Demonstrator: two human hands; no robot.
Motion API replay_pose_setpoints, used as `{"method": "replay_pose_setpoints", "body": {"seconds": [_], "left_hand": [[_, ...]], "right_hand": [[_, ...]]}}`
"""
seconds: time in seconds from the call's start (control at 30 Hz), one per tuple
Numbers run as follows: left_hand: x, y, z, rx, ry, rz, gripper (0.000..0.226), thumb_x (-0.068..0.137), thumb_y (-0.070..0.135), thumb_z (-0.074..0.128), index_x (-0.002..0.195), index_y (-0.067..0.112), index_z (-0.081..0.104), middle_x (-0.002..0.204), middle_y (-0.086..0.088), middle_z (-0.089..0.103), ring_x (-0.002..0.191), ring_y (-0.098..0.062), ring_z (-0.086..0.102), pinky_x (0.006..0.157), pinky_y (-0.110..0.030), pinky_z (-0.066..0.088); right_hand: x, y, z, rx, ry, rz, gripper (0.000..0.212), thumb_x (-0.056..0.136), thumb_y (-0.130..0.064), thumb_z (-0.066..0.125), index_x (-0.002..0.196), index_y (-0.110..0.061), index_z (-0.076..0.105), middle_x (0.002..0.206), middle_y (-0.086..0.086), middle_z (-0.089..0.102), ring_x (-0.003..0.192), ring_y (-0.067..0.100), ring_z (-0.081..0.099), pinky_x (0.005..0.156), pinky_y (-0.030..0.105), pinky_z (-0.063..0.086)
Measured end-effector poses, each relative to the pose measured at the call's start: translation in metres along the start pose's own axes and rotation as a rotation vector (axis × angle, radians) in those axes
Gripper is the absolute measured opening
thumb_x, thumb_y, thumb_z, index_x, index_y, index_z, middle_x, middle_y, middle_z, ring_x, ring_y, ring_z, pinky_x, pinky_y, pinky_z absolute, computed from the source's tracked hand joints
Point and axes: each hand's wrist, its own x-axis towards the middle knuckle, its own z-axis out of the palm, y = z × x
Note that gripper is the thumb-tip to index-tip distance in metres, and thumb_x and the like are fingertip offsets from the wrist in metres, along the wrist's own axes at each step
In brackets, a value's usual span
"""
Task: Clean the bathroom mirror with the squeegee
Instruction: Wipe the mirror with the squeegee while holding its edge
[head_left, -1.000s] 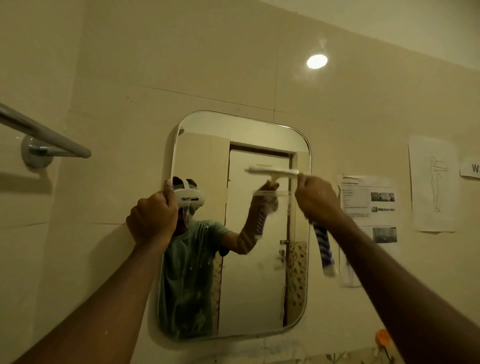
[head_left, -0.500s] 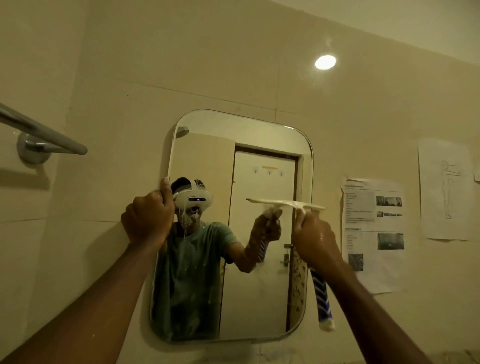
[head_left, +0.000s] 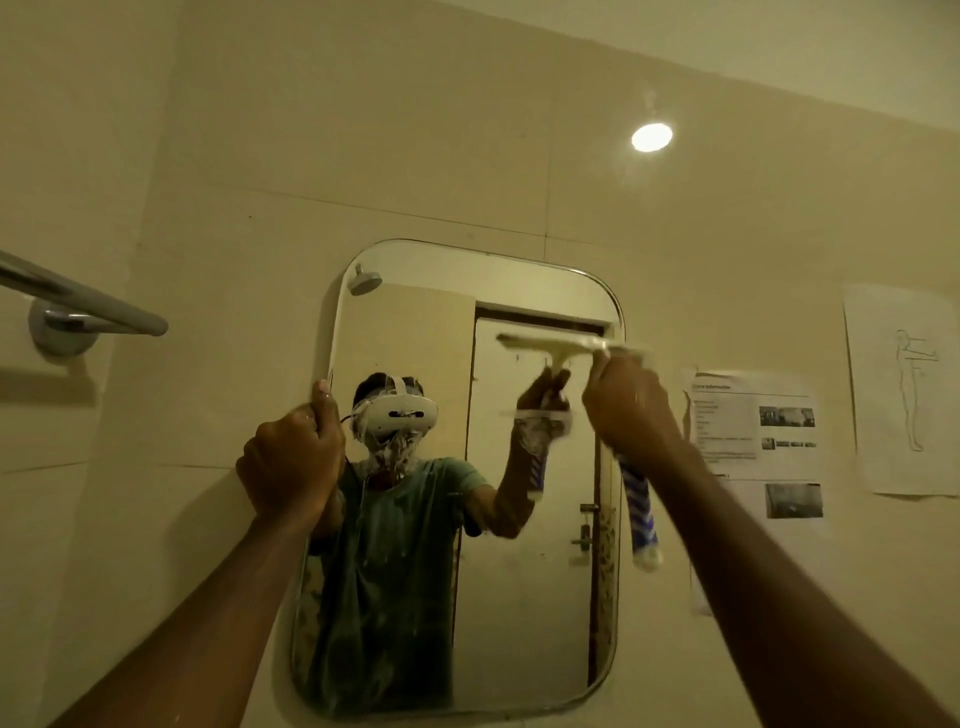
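right hand (head_left: 631, 402) fisted on light, stiff white squeegee (head_left: 566, 345) | left hand (head_left: 291, 462) gripping fragile rounded wall mirror (head_left: 524, 597) edge, centre frame | grip handle, glass slippery

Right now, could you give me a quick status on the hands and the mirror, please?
Left hand gripping mirror edge. Right hand holding squeegee, blade on upper right glass. Foam streaks left of centre. Nothing in the way.

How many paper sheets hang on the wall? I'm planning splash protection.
2: a printed sheet just right of the mirror, and a figure drawing farther right. More may lie beyond the frame.
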Motion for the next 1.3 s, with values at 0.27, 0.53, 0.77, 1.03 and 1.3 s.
{"method": "replay_pose_setpoints", "body": {"seconds": [0.27,0.53,0.77,1.03,1.3], "left_hand": [[-0.003,0.009,-0.005,-0.012,0.0,-0.07,0.064,0.101,0.044,0.034,0.063,0.003,0.064,0.048,-0.006,0.046,0.044,-0.02,0.045,0.051,-0.029,0.043],[-0.004,0.005,-0.001,-0.056,0.002,-0.07,0.061,0.101,0.043,0.036,0.062,0.006,0.064,0.046,-0.002,0.045,0.04,-0.02,0.045,0.049,-0.03,0.046],[-0.007,-0.004,0.002,-0.066,0.032,-0.014,0.062,0.102,0.039,0.037,0.057,0.005,0.062,0.044,-0.004,0.044,0.038,-0.021,0.044,0.046,-0.021,0.036],[-0.006,-0.006,0.0,-0.058,0.034,0.005,0.063,0.102,0.038,0.032,0.062,0.002,0.064,0.051,-0.016,0.058,0.042,-0.028,0.053,0.046,-0.03,0.044],[-0.007,-0.011,0.004,-0.082,0.03,-0.013,0.059,0.101,0.036,0.033,0.061,0.005,0.063,0.05,-0.013,0.056,0.043,-0.029,0.052,0.048,-0.029,0.039]], "right_hand": [[-0.037,0.007,-0.003,0.065,-0.067,0.087,0.041,0.105,-0.032,0.031,0.072,-0.017,0.051,0.062,0.0,0.053,0.048,0.009,0.048,0.045,0.021,0.038],[0.037,-0.046,-0.038,-0.05,-0.009,0.016,0.024,0.103,-0.021,0.037,0.097,-0.007,0.055,0.077,0.007,0.058,0.06,0.018,0.059,0.053,0.03,0.054],[-0.074,0.034,0.034,0.062,-0.054,0.085,0.03,0.102,-0.036,0.036,0.088,-0.018,0.056,0.068,0.001,0.062,0.049,0.007,0.058,0.043,0.019,0.043],[-0.057,0.007,0.012,0.079,-0.029,0.091,0.036,0.105,-0.03,0.032,0.079,-0.018,0.054,0.066,0.005,0.057,0.048,0.012,0.051,0.045,0.025,0.045],[-0.051,0.021,0.032,0.043,0.054,0.039,0.035,0.105,-0.03,0.031,0.082,-0.017,0.054,0.059,-0.001,0.054,0.037,0.004,0.047,0.034,0.012,0.035]]}}
